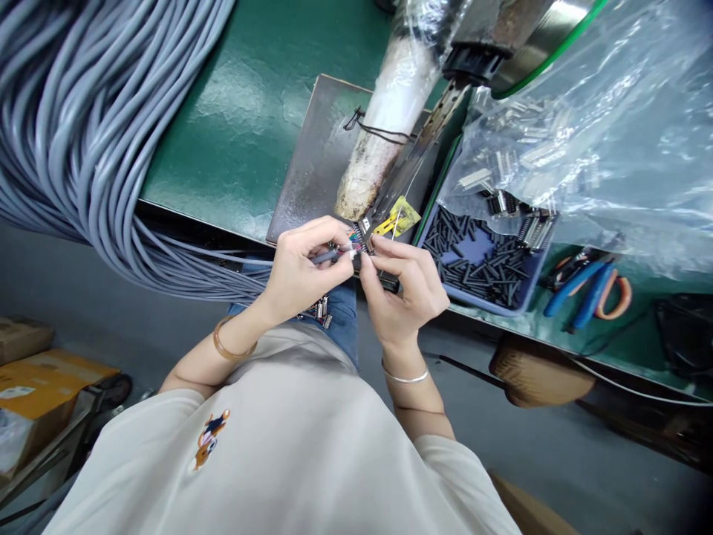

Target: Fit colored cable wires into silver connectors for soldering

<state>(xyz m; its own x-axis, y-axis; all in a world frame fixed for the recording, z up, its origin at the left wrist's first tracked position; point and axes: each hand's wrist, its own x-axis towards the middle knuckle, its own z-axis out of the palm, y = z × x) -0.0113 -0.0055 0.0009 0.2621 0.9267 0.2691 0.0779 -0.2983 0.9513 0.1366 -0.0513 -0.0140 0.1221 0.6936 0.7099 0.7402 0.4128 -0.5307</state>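
Observation:
My left hand is closed round the end of a grey cable, thumb and fingers pinched near where its sheath stops. Thin coloured wires fan out from that end towards a small metal pin connector. Close against it on the right, my right hand has thumb and index finger pinched together at the wires; what lies between them is too small to make out. Just above the hands are the sooty tip of a white wrapped tube and a yellow piece by a metal soldering stand.
A thick bundle of grey cables covers the left. On the right stands a blue tray of short black tubes, with bagged metal connectors over it. Blue-handled pliers lie beside it. Finished-looking cable ends rest on my lap.

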